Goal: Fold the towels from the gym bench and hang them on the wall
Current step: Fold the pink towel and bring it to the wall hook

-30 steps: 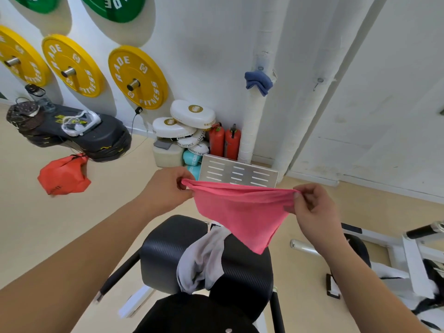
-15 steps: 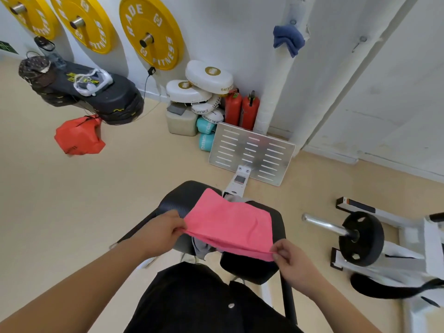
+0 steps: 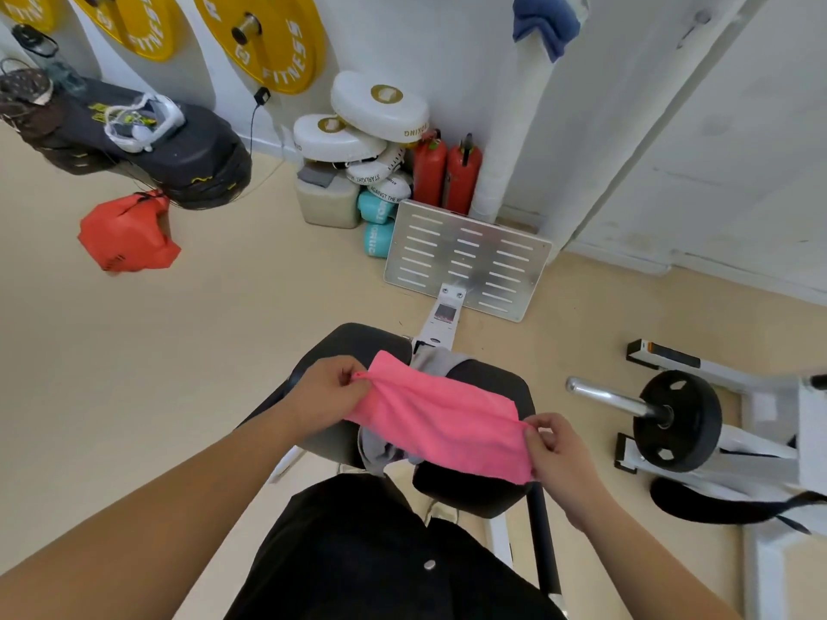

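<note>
A pink towel [image 3: 436, 420] is stretched flat between my hands just above the black padded gym bench [image 3: 485, 490]. My left hand [image 3: 329, 391] pinches its left end and my right hand [image 3: 552, 449] pinches its right end. A grey-white towel [image 3: 432, 358] lies crumpled on the bench, mostly hidden under the pink one. A blue towel [image 3: 543, 20] hangs on the white wall pipe at the top.
A slotted metal footplate [image 3: 465, 257] stands ahead of the bench. Red extinguishers [image 3: 445, 174] and white pads [image 3: 378, 105] sit by the wall. An orange bag [image 3: 127, 234] hangs from a black bench at left. A barbell plate [image 3: 675, 420] on a white frame is at right.
The pink towel came down from chest height to just over the bench and now lies folded flatter between my hands. My view tilted downward.
</note>
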{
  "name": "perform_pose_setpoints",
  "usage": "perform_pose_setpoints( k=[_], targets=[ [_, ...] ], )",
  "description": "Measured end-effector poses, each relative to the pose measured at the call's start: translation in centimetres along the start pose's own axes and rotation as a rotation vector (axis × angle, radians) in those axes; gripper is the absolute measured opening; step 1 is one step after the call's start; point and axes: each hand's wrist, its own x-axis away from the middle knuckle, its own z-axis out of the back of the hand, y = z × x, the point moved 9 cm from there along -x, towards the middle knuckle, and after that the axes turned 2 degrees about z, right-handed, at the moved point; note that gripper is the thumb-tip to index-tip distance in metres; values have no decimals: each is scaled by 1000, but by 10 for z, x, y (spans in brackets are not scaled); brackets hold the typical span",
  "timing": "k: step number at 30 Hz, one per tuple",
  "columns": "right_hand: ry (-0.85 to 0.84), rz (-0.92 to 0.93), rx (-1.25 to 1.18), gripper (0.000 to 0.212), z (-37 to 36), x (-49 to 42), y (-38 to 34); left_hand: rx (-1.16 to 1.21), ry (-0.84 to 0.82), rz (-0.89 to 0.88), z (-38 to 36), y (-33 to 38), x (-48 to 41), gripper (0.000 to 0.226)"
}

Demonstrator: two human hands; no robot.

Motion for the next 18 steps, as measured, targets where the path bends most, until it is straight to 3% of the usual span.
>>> perform_pose_setpoints(
  k=[4,11,16,18],
  targets=[
    [59,-80,-21,8,-3,-31,-8,-165,70,4,-3,8,-42,10],
    [117,-134,113,10,-4,-84,-14,-228,90,94,-9,-3,-100,15],
    [70,-224,271,38,-21,-106,8,-451,-148,261,-41,-37,-116,37],
    [61,-284,360,43,-26,-107,22,-513,-169,269,-50,-41,-112,43]
  ],
)
